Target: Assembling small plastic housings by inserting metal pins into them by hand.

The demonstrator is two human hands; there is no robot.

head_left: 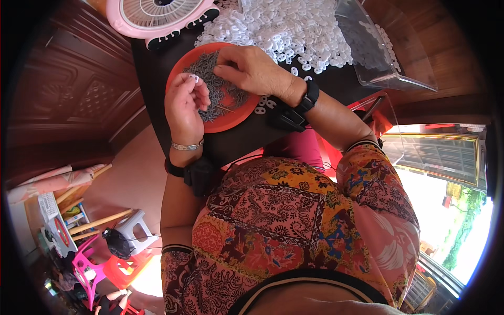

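Work over the dark bench, with a great heap of white two-holed pieces spread along the far side and a clear plastic bin to the right of that heap. Leave the pink fan at the far left, well out of the way. Use the orange-red basin, loaded with grey, screw-like parts, as a catch tray: best to hold both hands above it, as now, for the sake of anything dropped.

Right hand: reaching over the basin's far right part, with fingers curled and thumb close by; impossible to tell whether pinching anything. Probably wise to lift just one grey part at a time. Left hand: over the basin's left side, with thumb and forefinger pinching a small white piece and the other fingers loosely curled. Better to grip that piece by the edges, holes uncovered. Mind the loose white pieces on the bench, just right of the basin, to avoid brushing them off.

Print: no brand, label or lettering readable anywhere; at lower left, clutter too small to make out.
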